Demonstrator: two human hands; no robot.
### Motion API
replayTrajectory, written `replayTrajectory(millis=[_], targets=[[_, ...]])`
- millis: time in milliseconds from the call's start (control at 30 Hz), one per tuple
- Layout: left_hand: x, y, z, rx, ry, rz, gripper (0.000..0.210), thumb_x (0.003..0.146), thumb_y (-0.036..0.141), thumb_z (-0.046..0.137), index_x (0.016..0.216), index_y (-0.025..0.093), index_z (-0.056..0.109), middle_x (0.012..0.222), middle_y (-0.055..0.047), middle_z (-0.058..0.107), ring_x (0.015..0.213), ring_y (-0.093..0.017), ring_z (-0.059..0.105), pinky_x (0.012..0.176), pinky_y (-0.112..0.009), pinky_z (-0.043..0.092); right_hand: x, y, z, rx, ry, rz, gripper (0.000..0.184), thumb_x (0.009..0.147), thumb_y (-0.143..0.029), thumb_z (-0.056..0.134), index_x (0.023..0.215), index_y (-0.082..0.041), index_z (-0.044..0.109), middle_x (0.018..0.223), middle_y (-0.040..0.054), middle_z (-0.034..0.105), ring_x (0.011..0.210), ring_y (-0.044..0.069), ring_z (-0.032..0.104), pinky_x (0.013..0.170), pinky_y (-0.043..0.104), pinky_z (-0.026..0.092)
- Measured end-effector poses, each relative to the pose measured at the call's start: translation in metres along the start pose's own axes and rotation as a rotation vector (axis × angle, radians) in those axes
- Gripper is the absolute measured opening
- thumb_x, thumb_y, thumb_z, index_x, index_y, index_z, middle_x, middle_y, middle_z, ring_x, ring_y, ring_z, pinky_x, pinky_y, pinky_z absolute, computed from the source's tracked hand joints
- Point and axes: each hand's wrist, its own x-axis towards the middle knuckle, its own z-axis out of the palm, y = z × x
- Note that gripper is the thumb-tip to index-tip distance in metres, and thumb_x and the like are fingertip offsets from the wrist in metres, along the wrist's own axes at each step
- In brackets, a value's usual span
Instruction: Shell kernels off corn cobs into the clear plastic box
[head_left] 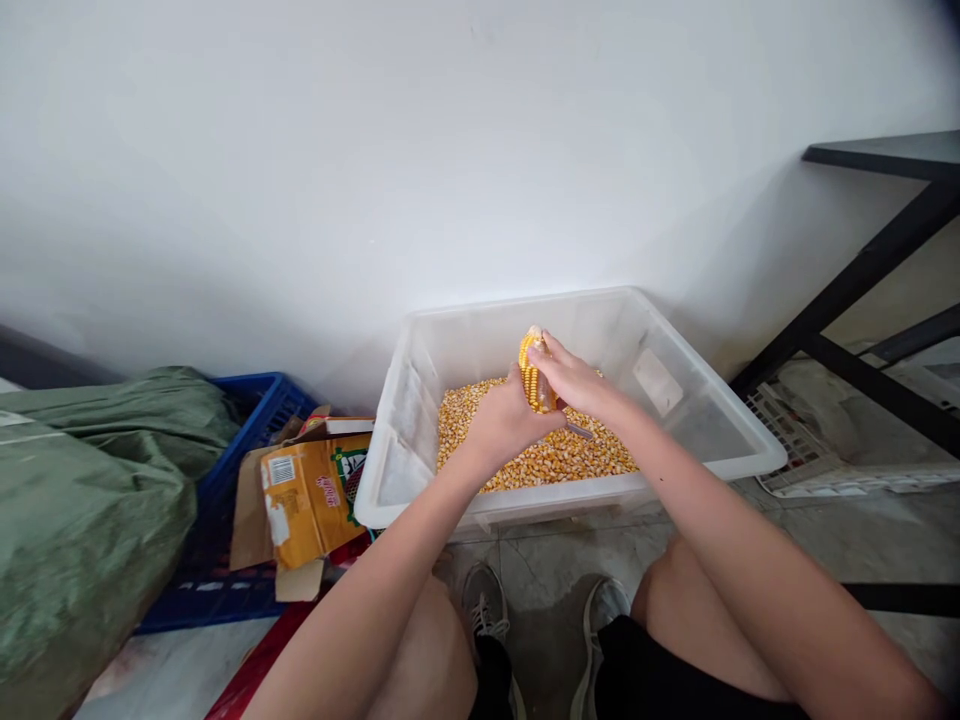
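Observation:
An ear of corn stands nearly upright between my two hands, over a translucent plastic bin. Yellow kernels still line its left side, while a strip on the right looks bare. My left hand is wrapped round its lower part. Against the upper right side, my right hand grips with its thumb across the front. Loose corn kernels cover the bin's floor beneath. A thin grey piece sticks out just below my hands; whether a hand holds it, I cannot tell.
Left of the bin, a flattened orange carton lies by a blue crate and a green sack. A black metal frame and a white basket stand at right. The white wall rises behind.

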Motion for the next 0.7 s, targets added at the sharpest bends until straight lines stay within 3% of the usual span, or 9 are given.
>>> replayTrajectory(millis=[100, 267, 533, 700], targets=[[0.0, 0.0, 0.001, 0.046, 0.027, 0.001, 0.06, 0.073, 0.049, 0.06, 0.12, 0.014, 0.051, 0.094, -0.012, 0.072, 0.08, -0.029, 0.069, 0.064, -0.038, 0.049, -0.003, -0.004, 0.001, -0.01, -0.032, 0.009, 0.086, 0.092, -0.065, 0.041, 0.161, -0.022, 0.011, 0.154, 0.0104, 0.042, 0.136, 0.031, 0.047, 0.112, 0.048, 0.036], [-0.002, -0.001, -0.004, 0.014, 0.006, 0.01, 0.059, 0.073, 0.051, 0.061, 0.118, 0.014, 0.052, 0.093, -0.012, 0.072, 0.078, -0.026, 0.069, 0.062, -0.035, 0.048, -0.007, -0.008, 0.0, -0.058, -0.03, -0.01, 0.078, 0.097, -0.056, 0.033, 0.161, -0.017, 0.011, 0.151, 0.0131, 0.046, 0.136, 0.033, 0.047, 0.113, 0.05, 0.033], [0.003, -0.005, -0.002, 0.063, 0.052, 0.038, 0.061, 0.075, 0.049, 0.06, 0.125, 0.015, 0.051, 0.09, -0.008, 0.073, 0.077, -0.025, 0.069, 0.061, -0.033, 0.047, 0.0, -0.004, 0.006, 0.164, 0.085, 0.018, 0.066, 0.095, -0.046, 0.035, 0.158, -0.032, 0.023, 0.154, -0.0006, 0.043, 0.131, 0.028, 0.052, 0.109, 0.048, 0.041], [0.001, 0.002, 0.006, 0.252, 0.064, 0.06, 0.09, 0.074, 0.051, 0.06, 0.146, 0.006, 0.033, 0.092, -0.015, 0.073, 0.085, -0.033, 0.071, 0.068, -0.038, 0.049, -0.004, -0.012, 0.007, 0.069, 0.19, 0.068, 0.079, 0.093, -0.064, 0.035, 0.158, -0.02, 0.024, 0.139, 0.0126, 0.058, 0.127, 0.033, 0.055, 0.108, 0.051, 0.04]])
